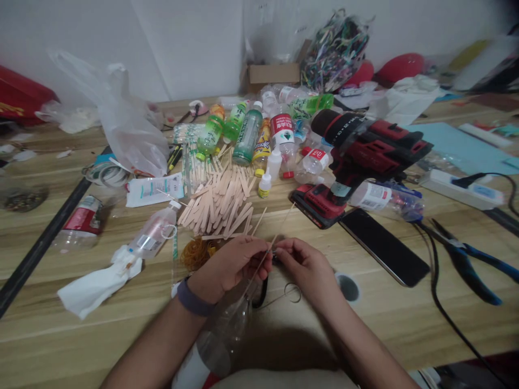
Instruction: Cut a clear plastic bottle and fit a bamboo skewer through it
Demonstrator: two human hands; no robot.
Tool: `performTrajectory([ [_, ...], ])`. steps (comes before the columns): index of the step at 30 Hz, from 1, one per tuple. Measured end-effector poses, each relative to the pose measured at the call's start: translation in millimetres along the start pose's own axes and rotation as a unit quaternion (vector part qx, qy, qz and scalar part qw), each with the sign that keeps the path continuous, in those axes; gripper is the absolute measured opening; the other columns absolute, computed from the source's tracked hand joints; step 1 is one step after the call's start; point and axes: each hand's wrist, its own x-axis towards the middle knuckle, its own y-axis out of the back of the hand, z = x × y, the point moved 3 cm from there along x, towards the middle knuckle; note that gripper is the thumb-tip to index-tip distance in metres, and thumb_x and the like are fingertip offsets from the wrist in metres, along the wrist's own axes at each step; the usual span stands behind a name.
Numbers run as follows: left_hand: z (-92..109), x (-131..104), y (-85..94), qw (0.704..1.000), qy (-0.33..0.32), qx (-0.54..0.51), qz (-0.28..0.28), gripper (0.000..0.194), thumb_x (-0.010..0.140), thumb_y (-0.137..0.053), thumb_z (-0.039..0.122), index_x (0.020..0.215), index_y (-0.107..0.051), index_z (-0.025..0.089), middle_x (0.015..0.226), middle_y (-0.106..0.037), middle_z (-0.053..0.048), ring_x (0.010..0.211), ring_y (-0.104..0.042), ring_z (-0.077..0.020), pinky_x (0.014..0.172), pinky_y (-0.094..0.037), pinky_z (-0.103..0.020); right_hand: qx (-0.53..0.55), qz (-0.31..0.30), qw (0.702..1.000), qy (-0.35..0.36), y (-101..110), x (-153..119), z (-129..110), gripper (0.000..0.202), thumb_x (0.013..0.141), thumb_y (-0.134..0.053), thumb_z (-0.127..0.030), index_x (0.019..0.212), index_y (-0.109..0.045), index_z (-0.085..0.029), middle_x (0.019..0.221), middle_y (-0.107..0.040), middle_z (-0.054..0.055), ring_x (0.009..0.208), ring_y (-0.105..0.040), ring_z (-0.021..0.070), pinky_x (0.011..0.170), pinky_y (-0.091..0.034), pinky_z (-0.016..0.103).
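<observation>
My left hand [239, 262] is closed in a pinch around a thin wooden stick [284, 222], which slants up and to the right. Close beside it, the thumb and fingertips of my right hand [304, 265] press together at the stick; what they grip is too small to make out. Below my hands a thin wire [279, 298] ends in an open loop. Under my left forearm lies a clear plastic bottle [237, 319], partly hidden by that arm. A bundle of rubber bands [197, 253] rests left of my left hand.
Craft sticks [223, 200] lie piled ahead, with several drink bottles [248, 135] behind. A red and black cordless drill [357, 156] stands to the right, near a phone [385, 246] and pliers [460, 259]. A bottle with tissue [156, 229] lies left. A black cable [436, 292] crosses the right side.
</observation>
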Motion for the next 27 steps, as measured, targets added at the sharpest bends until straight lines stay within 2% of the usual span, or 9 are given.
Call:
performTrajectory([
  [3,0,0,0.4,1.000,0.006,-0.004,0.001,0.031,0.086,-0.056,0.030,0.057,-0.059,0.017,0.054,-0.055,-0.001,0.047,-0.045,-0.0101,0.048,-0.039,-0.022,-0.030,-0.001,0.999,0.019,5,-1,-2,0.026,0.084,-0.061,-0.044,0.078,-0.067,-0.020,0.066,-0.064,0.002,0.059,-0.055,0.0158,0.055,-0.042,0.029],
  [7,0,0,0.1,1.000,0.010,-0.013,0.004,0.030,0.084,-0.058,0.031,0.057,-0.059,0.017,0.054,-0.055,0.000,0.046,-0.045,-0.0097,0.046,-0.037,-0.021,-0.049,0.019,0.997,0.048,10,-4,-8,0.026,0.088,-0.059,-0.044,0.078,-0.065,-0.020,0.067,-0.062,0.001,0.059,-0.055,0.0158,0.054,-0.043,0.028],
  [9,0,-1,-0.3,1.000,0.012,-0.017,0.005,0.030,0.085,-0.058,0.030,0.058,-0.059,0.017,0.054,-0.055,0.000,0.045,-0.046,-0.0095,0.046,-0.037,-0.021,-0.056,0.047,0.995,0.068,12,-9,-12,0.025,0.088,-0.060,-0.042,0.076,-0.066,-0.020,0.072,-0.061,0.003,0.065,-0.056,0.0172,0.058,-0.045,0.029],
  [12,0,-1,-0.6,1.000,0.014,-0.018,0.006,0.029,0.085,-0.059,0.030,0.059,-0.058,0.017,0.054,-0.055,0.000,0.045,-0.046,-0.0094,0.046,-0.038,-0.020,-0.090,0.102,0.979,0.154,15,-19,-19,0.025,0.091,-0.062,-0.035,0.072,-0.070,-0.021,0.088,-0.062,0.008,0.083,-0.060,0.0203,0.070,-0.050,0.033],
  [15,0,0,-0.7,1.000,0.007,-0.014,0.001,0.029,0.084,-0.060,0.031,0.058,-0.059,0.017,0.054,-0.056,0.000,0.046,-0.046,-0.0092,0.046,-0.039,-0.020,-0.149,0.091,0.955,0.238,10,-25,-19,0.019,0.096,-0.059,-0.024,0.090,-0.077,-0.022,0.111,-0.065,0.012,0.101,-0.062,0.0231,0.085,-0.053,0.039],
  [17,1,0,-0.7,1.000,0.001,-0.013,-0.005,0.029,0.083,-0.061,0.032,0.058,-0.059,0.017,0.055,-0.056,0.000,0.046,-0.046,-0.0094,0.047,-0.039,-0.020,-0.181,0.067,0.949,0.250,4,-25,-15,0.025,0.097,-0.055,-0.020,0.111,-0.076,-0.022,0.125,-0.063,0.015,0.114,-0.061,0.0260,0.093,-0.053,0.044],
  [20,0,0,-0.5,1.000,0.001,-0.010,-0.008,0.029,0.082,-0.060,0.032,0.058,-0.059,0.017,0.054,-0.056,0.000,0.047,-0.046,-0.0101,0.047,-0.038,-0.021,-0.203,0.071,0.944,0.250,-1,-19,-9,0.036,0.098,-0.050,-0.017,0.130,-0.067,-0.020,0.138,-0.056,0.018,0.130,-0.054,0.0287,0.103,-0.051,0.051],
  [23,0,0,-0.3,1.000,0.004,-0.003,-0.007,0.030,0.084,-0.058,0.032,0.058,-0.059,0.017,0.054,-0.055,-0.001,0.048,-0.046,-0.0106,0.049,-0.039,-0.022,-0.198,0.078,0.944,0.251,-4,-14,-10,0.037,0.100,-0.047,-0.017,0.132,-0.063,-0.022,0.141,-0.054,0.017,0.134,-0.052,0.0280,0.105,-0.050,0.052],
  [27,0,0,-1.4,1.000,0.007,-0.003,-0.018,0.030,0.087,-0.057,0.033,0.061,-0.057,0.018,0.056,-0.055,0.000,0.048,-0.045,-0.0103,0.049,-0.039,-0.021,-0.178,0.086,0.947,0.254,-4,-10,-16,0.029,0.098,-0.050,-0.016,0.120,-0.069,-0.023,0.131,-0.059,0.016,0.130,-0.055,0.0272,0.103,-0.051,0.049],
])
